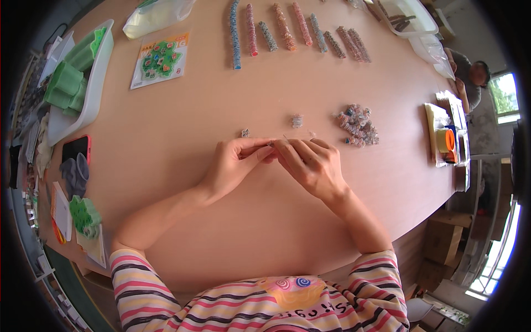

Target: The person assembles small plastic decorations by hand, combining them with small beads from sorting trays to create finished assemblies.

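Observation:
My left hand (235,163) and my right hand (312,166) meet above the middle of the table, fingertips pinched together. Between them is a tiny thing, mostly hidden by the fingers, whose kind I cannot make out. Just beyond my left fingers lies a small patterned piece (245,133). A short clear-and-grey bundle (297,120) sits past my right knuckles. Farther right is a loose heap of short, multicoloured stacks of thin pieces (357,126).
Long stacks of thin coloured pieces (285,27) lie in a row at the far side. A white tray with green boxes (65,86), a flat package (160,61), a red-edged phone (76,149) and grey cloth (74,174) are at left. Another person (470,77) is at far right.

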